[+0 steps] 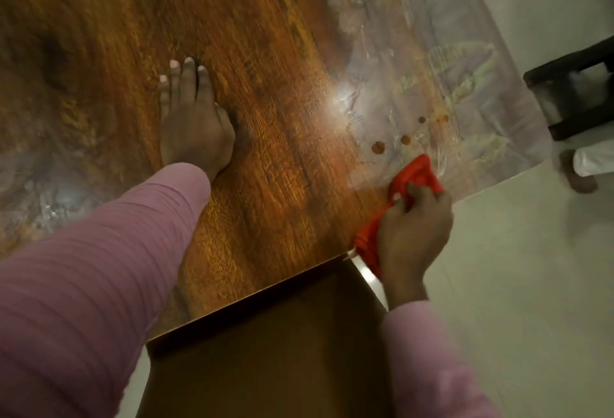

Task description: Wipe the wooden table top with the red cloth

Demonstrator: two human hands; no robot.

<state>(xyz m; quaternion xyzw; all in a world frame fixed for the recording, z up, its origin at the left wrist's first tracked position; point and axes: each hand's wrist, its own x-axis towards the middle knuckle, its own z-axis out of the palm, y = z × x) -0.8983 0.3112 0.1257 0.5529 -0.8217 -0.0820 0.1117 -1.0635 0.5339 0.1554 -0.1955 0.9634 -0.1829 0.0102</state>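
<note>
Pale floor tiles (531, 284) fill the right side of the head view, and the wooden table top (265, 85) runs across the rest, its grain glossy under one bright glare. One clear plastic sheet (465, 78), wrinkled and faintly printed with leaves, covers the table's right end. On that sheet sit four small round brown spots (378, 147), two nearer the cloth and two farther back.

Two hands show, both in pink ribbed sleeves (83, 284). The left hand (196, 128) lies flat on the bare wood, fingers straight and close together, holding nothing. The right hand (412, 231) is at the table's near right corner with its fingers curled tight round the one red cloth (419, 173). The cloth is bunched: its upper end pokes out past the knuckles onto the plastic sheet just beside the nearest spot, and its lower end trails under the wrist over the table's corner.

One dark piece of furniture (571, 92) stands on the floor beyond the table's right edge, too blurred to tell what it is.
</note>
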